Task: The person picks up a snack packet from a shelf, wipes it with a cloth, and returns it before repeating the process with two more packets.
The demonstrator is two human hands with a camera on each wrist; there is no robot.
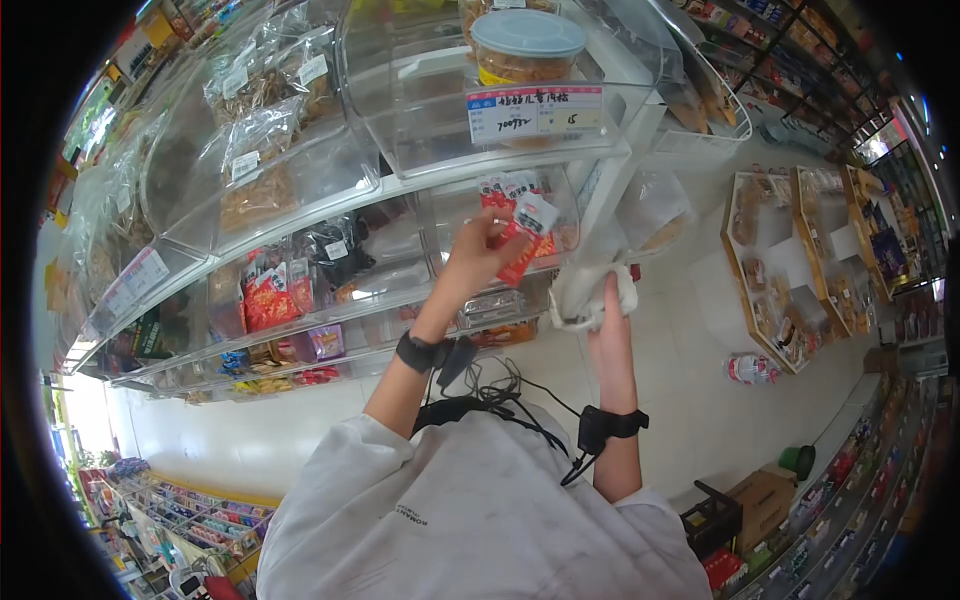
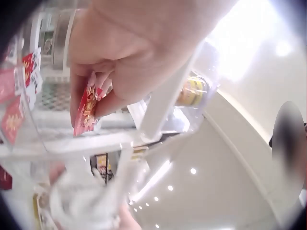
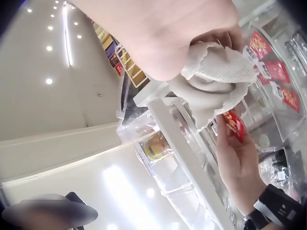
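My left hand (image 1: 475, 258) pinches a small red and white snack packet (image 1: 527, 235) in front of a clear shelf bin. In the left wrist view the packet (image 2: 86, 108) is held edge-on between thumb and fingers of the hand (image 2: 129, 52). More red packets (image 1: 508, 187) lie in the bin just behind. My right hand (image 1: 613, 315) grips a crumpled whitish cloth (image 1: 590, 298) beside the shelf's white post. The right wrist view shows the cloth (image 3: 216, 81) bunched in the hand (image 3: 168, 38), close to the packet (image 3: 234, 125).
Above the bin, a lidded tub (image 1: 527, 50) stands behind a price tag (image 1: 537, 113). Bagged dry goods (image 1: 262, 150) and red packets (image 1: 275, 295) fill bins to the left. Wooden display trays (image 1: 765, 270) and a wrapped bottle pack (image 1: 750, 369) are on the right.
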